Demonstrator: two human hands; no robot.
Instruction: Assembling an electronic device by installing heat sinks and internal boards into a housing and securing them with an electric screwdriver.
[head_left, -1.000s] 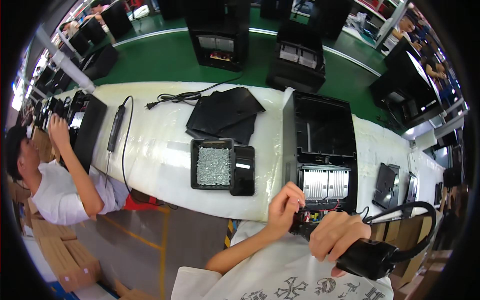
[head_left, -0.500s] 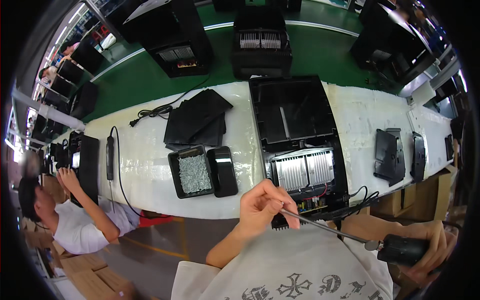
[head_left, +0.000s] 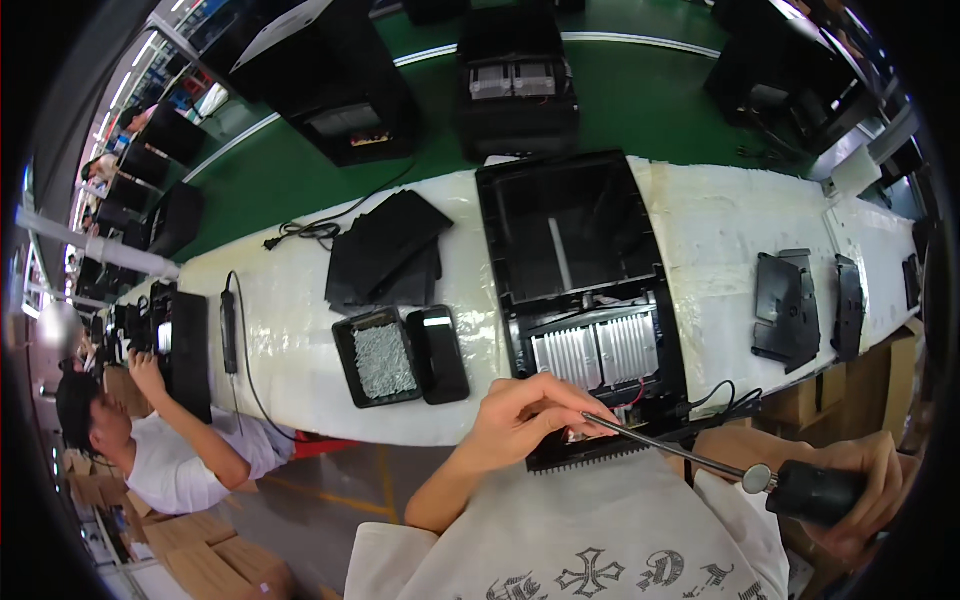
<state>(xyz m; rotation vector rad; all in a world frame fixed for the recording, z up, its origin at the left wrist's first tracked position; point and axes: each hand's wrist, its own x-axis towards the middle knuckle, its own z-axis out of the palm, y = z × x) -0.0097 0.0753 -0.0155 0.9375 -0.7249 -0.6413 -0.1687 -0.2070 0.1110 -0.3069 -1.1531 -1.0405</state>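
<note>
My right hand (head_left: 868, 492) is wrapped round the black handle of an electric screwdriver (head_left: 820, 492), whose long metal shaft runs left across my body. At the shaft's tip, the thumb and fingers of my left hand (head_left: 525, 418) are pinched together; whatever is between them is too small to make out. Just beyond, a black appliance housing (head_left: 555, 240) lies open on the table, showing silver finned heat sinks (head_left: 597, 352) and part of a circuit board. Left of it stands a black tray of small screws (head_left: 383, 360), beside an empty-looking black tray (head_left: 443, 355).
Flat black panels (head_left: 385, 250) and a cord lie behind the trays. A second screwdriver (head_left: 229, 330) hangs at the left. Black plastic parts (head_left: 785, 310) lie at the right. A co-worker (head_left: 170, 440) sits at the left; cardboard boxes (head_left: 195, 545) are below.
The view has shifted slightly. The shaft's tip and my left fingers remain together, with the left hand a little lower and its fingers reaching further right.
</note>
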